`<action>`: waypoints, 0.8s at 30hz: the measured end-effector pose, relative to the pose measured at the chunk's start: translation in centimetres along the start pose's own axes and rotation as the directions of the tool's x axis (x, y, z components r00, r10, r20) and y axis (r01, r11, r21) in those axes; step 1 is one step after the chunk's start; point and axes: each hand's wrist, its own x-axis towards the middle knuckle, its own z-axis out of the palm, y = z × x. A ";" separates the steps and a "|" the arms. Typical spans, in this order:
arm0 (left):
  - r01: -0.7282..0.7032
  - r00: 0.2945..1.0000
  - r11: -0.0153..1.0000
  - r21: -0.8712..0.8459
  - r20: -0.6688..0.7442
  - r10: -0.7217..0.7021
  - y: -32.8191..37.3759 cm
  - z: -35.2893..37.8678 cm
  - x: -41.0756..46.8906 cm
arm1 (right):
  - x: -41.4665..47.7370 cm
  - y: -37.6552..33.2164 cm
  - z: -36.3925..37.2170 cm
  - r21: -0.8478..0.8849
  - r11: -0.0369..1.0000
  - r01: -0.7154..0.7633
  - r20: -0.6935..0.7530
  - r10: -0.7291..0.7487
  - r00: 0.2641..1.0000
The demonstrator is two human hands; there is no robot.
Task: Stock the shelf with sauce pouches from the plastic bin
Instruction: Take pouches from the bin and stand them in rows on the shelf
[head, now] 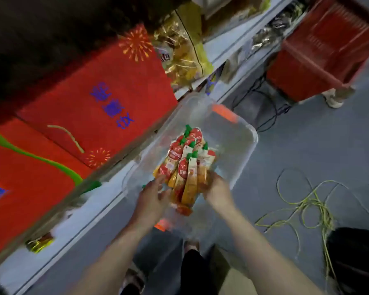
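Nearest, seen from above: two bare forearms reaching forward over grey floor. Left hand [152, 198] cupped against the left side of a bundle of sauce pouches [184, 167], fingers spread and pressing inward; right hand [216, 191] wrapped round the bundle's right side, so both hands closed on the one sheaf, apparently to lift many at once rather than singly. Pouches gripped at their lower ends, green spouted caps fanned away toward the far side; slim, flat, glossy film, red and orange with white panels. Held above or just inside the clear plastic bin [243, 145], which sat on the floor: rounded corners, translucent walls, orange latches at near and far ends, otherwise looking almost emptied. To the right on the floor, a loose tangle of yellow-green cord [313, 205], thin and springy. To the left, the pale shelf [98, 207] edge running diagonally, stacked with large red cartons [98, 96] printed with gold fireworks and blue characters, matte cardboard. Farther along, crinkled golden bags [183, 54]. Farthest right, a red ribbed basket [328, 45], blurred.
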 end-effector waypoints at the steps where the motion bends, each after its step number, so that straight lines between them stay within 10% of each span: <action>1: 0.019 1.000 1.000 0.002 -0.024 -0.019 -0.4 1.0 1.6 | 2.1 0.2 0.8 -0.004 1.000 -0.027 0.037 0.027 0.999; 14: 0.083 0.996 0.975 0.207 -0.054 -0.074 -4.0 8.4 14.2 | 13.5 2.1 4.1 -0.051 0.973 -0.223 0.129 0.228 0.965; 24: 0.107 0.951 0.955 0.278 -0.309 -0.016 -4.3 10.7 14.4 | 15.0 3.0 -2.0 0.586 0.801 -0.120 0.032 0.125 0.992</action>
